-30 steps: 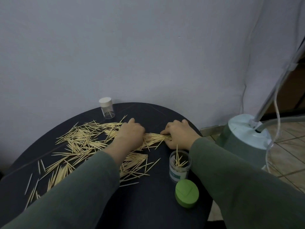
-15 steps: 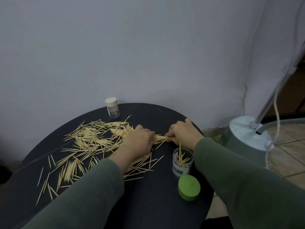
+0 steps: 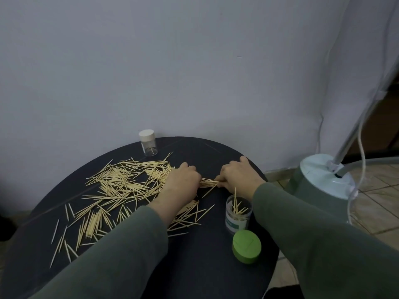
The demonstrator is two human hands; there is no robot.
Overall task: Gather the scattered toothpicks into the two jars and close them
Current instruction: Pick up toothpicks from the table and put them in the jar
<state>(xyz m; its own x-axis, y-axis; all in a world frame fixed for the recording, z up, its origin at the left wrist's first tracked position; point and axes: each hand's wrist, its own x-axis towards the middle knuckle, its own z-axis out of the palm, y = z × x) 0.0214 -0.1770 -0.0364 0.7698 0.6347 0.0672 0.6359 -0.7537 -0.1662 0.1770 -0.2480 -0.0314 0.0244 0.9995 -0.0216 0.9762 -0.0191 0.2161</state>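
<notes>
- Both hands meet over the round table (image 3: 194, 266): the left hand (image 3: 180, 184) and right hand (image 3: 238, 176) each have fingers curled, pinching opposite ends of one bundle (image 3: 208, 182).
- Loose toothpicks (image 3: 121, 184) sprawl to the left.
- An open jar (image 3: 237, 212) stands by the right wrist, its green lid (image 3: 246, 246) beside it.
- A capped jar (image 3: 148, 142) sits at the far edge.
</notes>
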